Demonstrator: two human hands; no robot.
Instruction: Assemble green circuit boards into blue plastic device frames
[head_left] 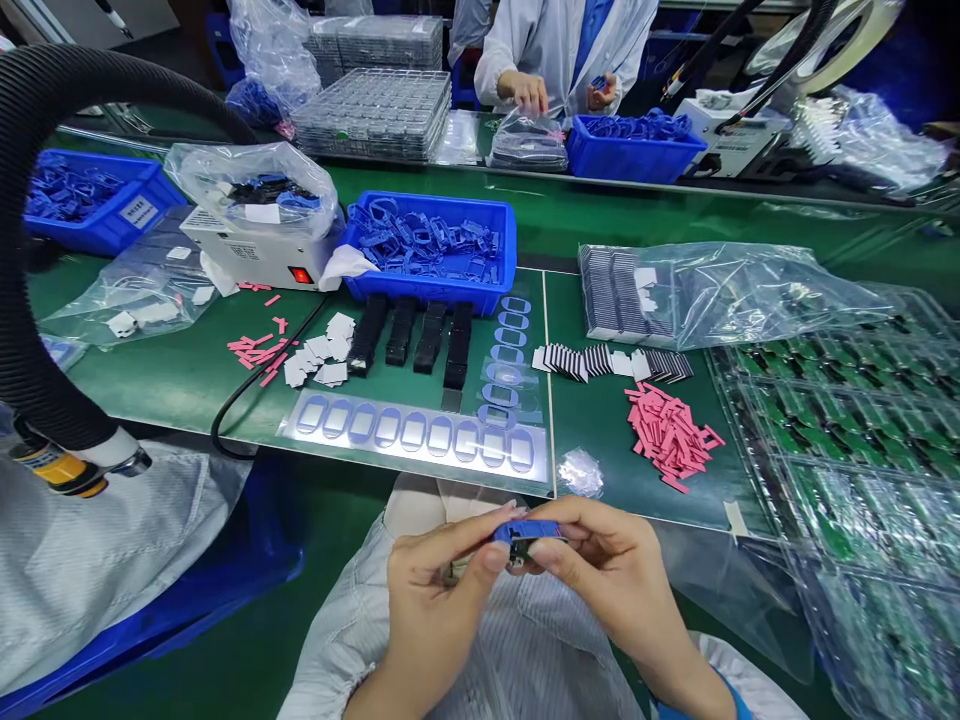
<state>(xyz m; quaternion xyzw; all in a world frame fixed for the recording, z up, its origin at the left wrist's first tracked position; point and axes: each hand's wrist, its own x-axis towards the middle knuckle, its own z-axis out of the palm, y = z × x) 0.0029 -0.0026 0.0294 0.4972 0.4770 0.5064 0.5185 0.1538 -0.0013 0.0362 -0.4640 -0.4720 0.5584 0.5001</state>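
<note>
Above my lap, my left hand [442,575] and my right hand [607,570] pinch a small blue plastic housing [529,530] between them. A dark part with a bit of metal shows on the side of the housing facing me, under my thumbs. My fingertips cover much of it. Just beyond my hands, a sheet of oval adhesive stickers [412,432] lies along the bench edge. To its right sit a small heap of clear film pieces [580,472] and a pile of pink strips [671,435].
A blue bin [506,240] of blue housings stands behind rows of black parts [429,338]. Trays of green circuit boards [862,400] fill the right. A black hose [30,250] arches at left. Across the bench, a co-worker's hand [529,92] reaches over a bag.
</note>
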